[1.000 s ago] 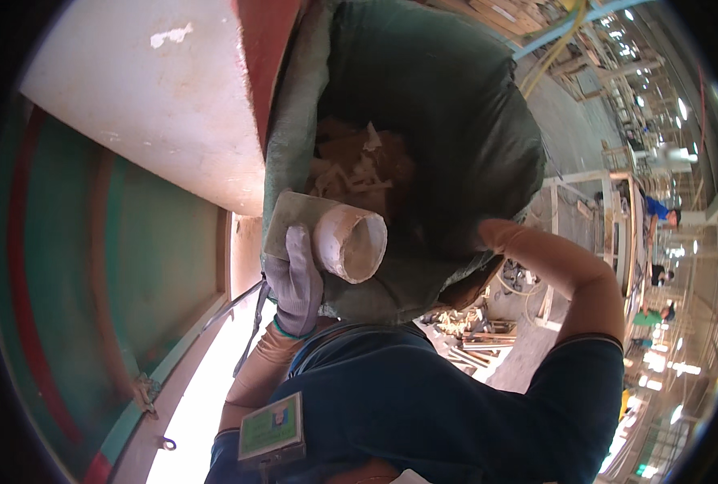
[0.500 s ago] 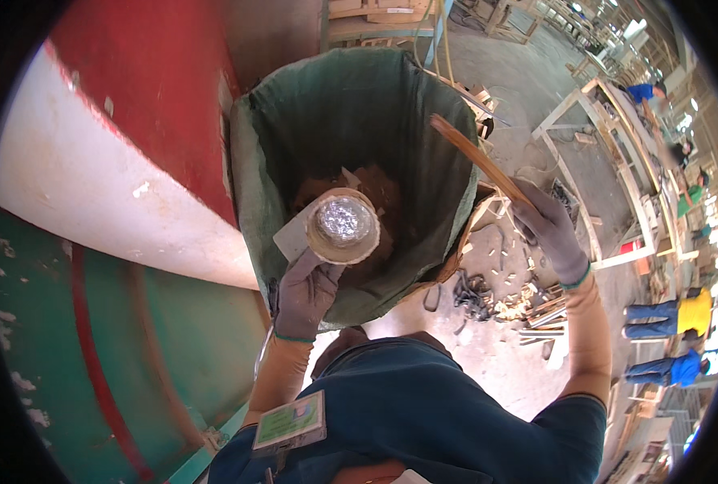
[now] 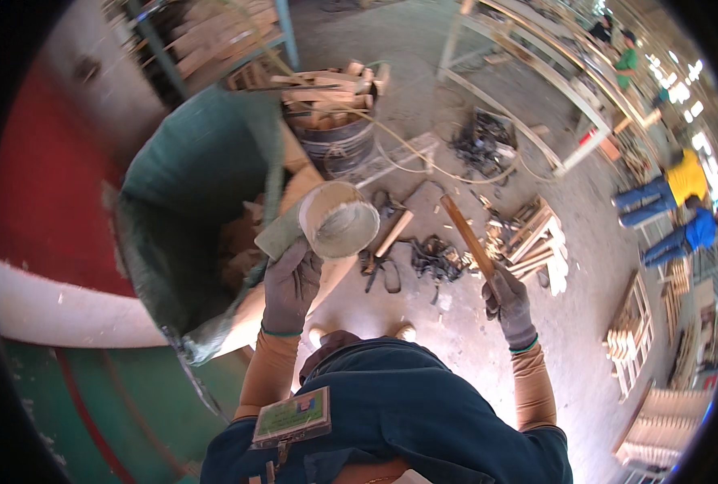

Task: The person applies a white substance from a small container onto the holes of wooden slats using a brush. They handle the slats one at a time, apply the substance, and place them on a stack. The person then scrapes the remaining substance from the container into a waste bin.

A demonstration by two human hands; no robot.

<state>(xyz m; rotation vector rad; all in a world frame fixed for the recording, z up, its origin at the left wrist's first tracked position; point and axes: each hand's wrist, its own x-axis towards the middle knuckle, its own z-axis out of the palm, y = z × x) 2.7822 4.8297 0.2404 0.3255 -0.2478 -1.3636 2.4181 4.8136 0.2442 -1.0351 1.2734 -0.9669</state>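
Observation:
Gloved in grey, my left hand (image 3: 292, 278) is closed on a round, pale tub (image 3: 341, 222) with a crusted rim. A flat pale piece (image 3: 281, 233) sticks out from the tub's left side, against my fingers. The tub's mouth faces up and shows a whitish inside. My right hand (image 3: 507, 308), also gloved, grips a brown wooden stick (image 3: 468, 236) by its lower end, and the stick points up and to the left, apart from the tub. Left of the tub stands a large green sack (image 3: 189, 153), its mouth open and brown material inside.
A dark bucket (image 3: 330, 145) full of wood offcuts stands beyond the sack. Wood pieces (image 3: 536, 242) and dark scraps (image 3: 435, 258) litter the floor ahead. A hose (image 3: 407, 145) crosses the floor. A long pale-framed table (image 3: 528, 121) and people (image 3: 682, 181) are farther right.
My view has turned right, so the sack now lies farther left. The tub has moved from over the sack's mouth to its right side. The stick is lower, still in my right hand.

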